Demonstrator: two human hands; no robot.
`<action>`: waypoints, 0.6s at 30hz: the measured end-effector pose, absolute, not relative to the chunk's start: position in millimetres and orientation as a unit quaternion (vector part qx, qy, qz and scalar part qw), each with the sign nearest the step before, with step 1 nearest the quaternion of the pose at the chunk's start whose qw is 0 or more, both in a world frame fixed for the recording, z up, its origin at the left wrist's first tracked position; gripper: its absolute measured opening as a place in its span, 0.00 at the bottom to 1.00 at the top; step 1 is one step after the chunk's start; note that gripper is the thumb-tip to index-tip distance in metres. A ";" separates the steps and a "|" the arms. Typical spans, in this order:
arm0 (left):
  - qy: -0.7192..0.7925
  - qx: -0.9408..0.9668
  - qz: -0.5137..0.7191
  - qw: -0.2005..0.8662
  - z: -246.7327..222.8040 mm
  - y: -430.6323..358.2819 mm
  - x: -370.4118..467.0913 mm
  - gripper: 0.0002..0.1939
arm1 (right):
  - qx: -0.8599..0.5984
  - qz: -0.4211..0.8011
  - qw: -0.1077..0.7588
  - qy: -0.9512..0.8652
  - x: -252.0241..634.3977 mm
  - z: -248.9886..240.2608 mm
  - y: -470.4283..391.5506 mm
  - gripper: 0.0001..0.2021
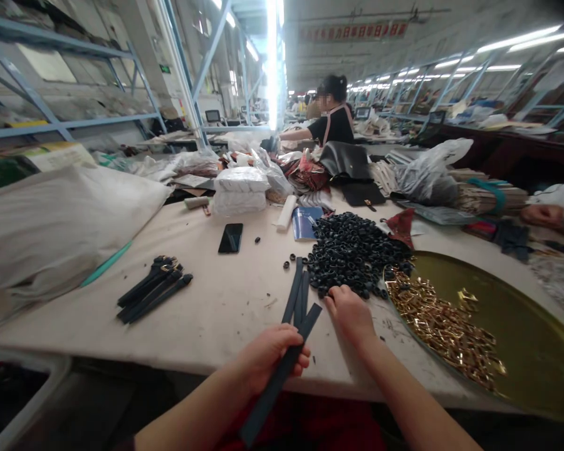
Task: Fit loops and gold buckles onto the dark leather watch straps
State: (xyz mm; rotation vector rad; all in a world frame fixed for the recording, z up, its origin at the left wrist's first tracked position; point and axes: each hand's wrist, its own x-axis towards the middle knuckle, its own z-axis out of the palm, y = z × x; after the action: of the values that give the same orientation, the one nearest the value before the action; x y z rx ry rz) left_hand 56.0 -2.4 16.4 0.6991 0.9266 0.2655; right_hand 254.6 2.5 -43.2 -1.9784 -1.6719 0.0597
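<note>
A flat dark strap (282,376) is gripped in my left hand (275,354), thumb on top and fingers curled beneath it. Beyond that hand, more dark straps (297,291) lie on the table, their near ends close to my fingers. My right hand (350,313) has its fingertips pressed together at the near edge of a heap of small black loops (352,250); whether a loop is between them is too small to tell. Right of the heap, gold buckles (446,332) fill one side of a round gold tray (521,338).
A bundle of finished-looking straps with buckles (155,288) lies at the left. Behind are a phone (230,238), a blue booklet (306,223) and white packets (241,188). A white cloth (66,219) covers the far left. A person (336,119) works beyond; another person's hand (543,216) is at right.
</note>
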 end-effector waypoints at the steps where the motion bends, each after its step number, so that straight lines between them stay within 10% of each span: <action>1: 0.430 0.301 0.124 0.842 17.4 -9.7 54.4 0.10 | -0.731 0.025 0.266 -0.628 251.5 -43.3 1.1 0.04; 8: 0.416 0.257 0.108 0.866 20.1 -33.0 40.0 0.10 | -0.715 0.123 0.280 -0.628 242.4 -47.4 -44.5 0.04; 18: 0.410 0.405 0.064 0.815 13.2 -31.0 50.2 0.11 | -0.493 0.624 0.588 -0.151 214.7 -30.3 -80.4 0.16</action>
State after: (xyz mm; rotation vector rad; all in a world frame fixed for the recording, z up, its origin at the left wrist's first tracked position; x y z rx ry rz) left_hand 50.2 -31.0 13.2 0.8644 0.8747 0.1372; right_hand 214.7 -80.4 -30.3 -1.1493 -0.3513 1.4531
